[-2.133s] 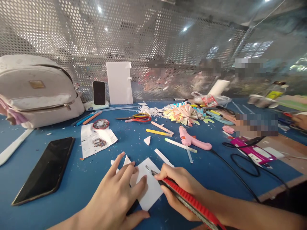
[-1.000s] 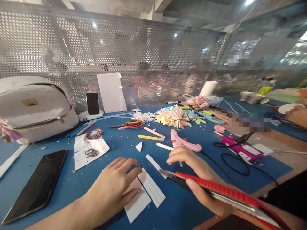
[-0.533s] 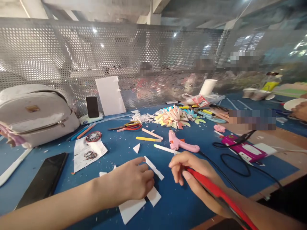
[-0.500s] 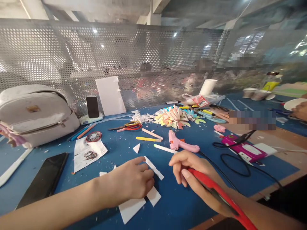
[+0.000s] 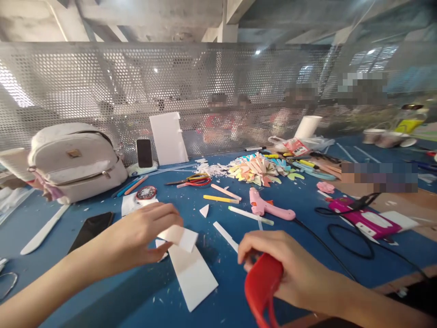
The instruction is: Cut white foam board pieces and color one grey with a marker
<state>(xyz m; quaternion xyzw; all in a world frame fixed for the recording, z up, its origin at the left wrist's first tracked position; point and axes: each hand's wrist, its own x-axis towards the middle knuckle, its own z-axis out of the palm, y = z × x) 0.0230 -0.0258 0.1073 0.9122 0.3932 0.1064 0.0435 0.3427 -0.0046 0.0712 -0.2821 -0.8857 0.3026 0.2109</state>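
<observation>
My left hand [image 5: 146,234] pinches a small white foam-like piece [image 5: 186,238] between thumb and fingers. The piece is raised over a longer white strip [image 5: 194,284], which lies on the blue table. Another white scrap [image 5: 161,249] shows beside my left thumb. In my right hand [image 5: 283,262] is a red-handled tool [image 5: 261,284]; its working end is hidden, so its kind is unclear. A narrow white strip [image 5: 225,236] lies just left of my right fingers. Beyond that hand rests a pink glue gun [image 5: 269,207] with a black cable.
Behind lie a heap of colourful cut pieces [image 5: 257,167], scissors [image 5: 194,180] and several markers, including a yellow one [image 5: 221,199]. To the left are a pale backpack [image 5: 78,168] and a dark phone [image 5: 92,228]. A magenta power strip [image 5: 363,218] sits at right.
My left hand has moved left and lifted the small white piece, uncovering the long strip. My right hand has turned the red tool so its handle points down. The view has swung left.
</observation>
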